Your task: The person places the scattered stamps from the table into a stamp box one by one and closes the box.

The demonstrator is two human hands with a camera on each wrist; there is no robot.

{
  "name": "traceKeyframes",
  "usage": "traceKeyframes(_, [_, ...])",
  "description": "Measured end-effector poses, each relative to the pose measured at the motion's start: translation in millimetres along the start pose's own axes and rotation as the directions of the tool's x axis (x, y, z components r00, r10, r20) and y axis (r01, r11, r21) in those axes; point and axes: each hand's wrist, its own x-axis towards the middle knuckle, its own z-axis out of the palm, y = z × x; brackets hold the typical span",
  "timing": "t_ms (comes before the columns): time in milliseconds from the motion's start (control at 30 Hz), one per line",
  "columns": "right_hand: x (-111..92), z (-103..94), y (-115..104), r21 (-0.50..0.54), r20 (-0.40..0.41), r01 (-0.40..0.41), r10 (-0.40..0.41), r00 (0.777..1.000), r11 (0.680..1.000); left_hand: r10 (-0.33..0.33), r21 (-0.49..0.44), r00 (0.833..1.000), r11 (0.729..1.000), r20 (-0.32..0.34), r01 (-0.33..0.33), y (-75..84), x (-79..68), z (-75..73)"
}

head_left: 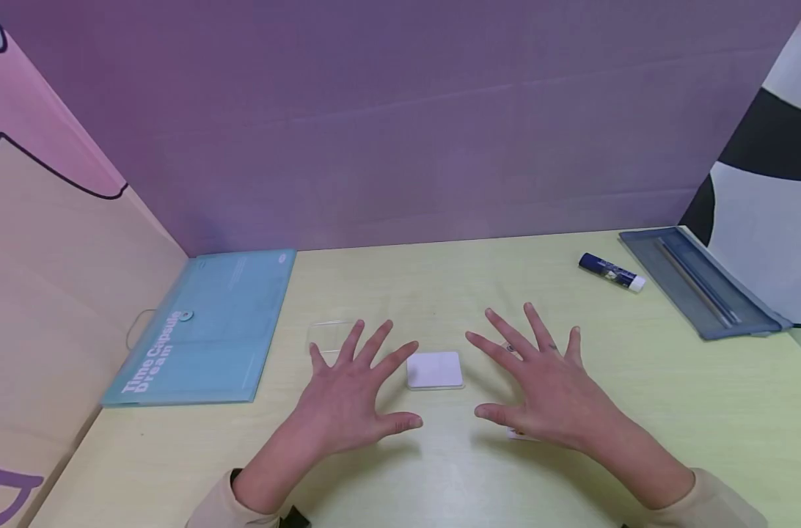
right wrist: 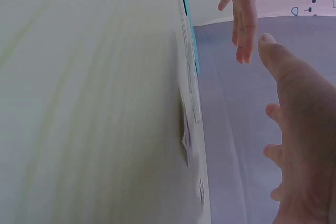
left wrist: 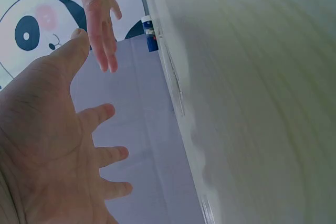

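Observation:
My left hand (head_left: pixel 348 400) hovers palm down over the table with its fingers spread, holding nothing. Opposite it, my right hand (head_left: pixel 549 389) is also raised above the table, fingers splayed and holding nothing. Between the two lies a small white rectangular card stack (head_left: pixel 435 369) in what looks like a clear tray. A clear plastic lid (head_left: pixel 328 336) shows behind the left fingertips, partly covered by them. Under the right hand a small printed paper piece (head_left: pixel 521 434) peeks out near the thumb; most of it is hidden. Both wrist views show the hands held above the tabletop.
A blue document folder (head_left: pixel 209 330) lies at the left. Toward the back right sit a dark blue glue stick (head_left: pixel 612 272) with a white cap and a dark zip pouch (head_left: pixel 704 282) with long thin items inside. A purple panel (head_left: pixel 427 132) borders the back of the table.

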Motion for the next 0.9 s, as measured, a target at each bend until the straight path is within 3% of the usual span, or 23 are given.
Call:
traceKeyframes(333, [1, -0.5, 0, 0.034, 0.007, 0.008, -0.008, 1.0, 0.999, 0.018, -0.039, 1.0, 0.999, 0.018, -0.017, -3.3, 3.2, -0.5])
traceKeyframes(900, [4, -1.5, 15, 0.118, 0.022, -0.051, 0.048, 0.999, 0.992, 0.027, -0.158, 0.999, 0.987, 0.044, -0.02, -4.2, 12.8, 2.6])
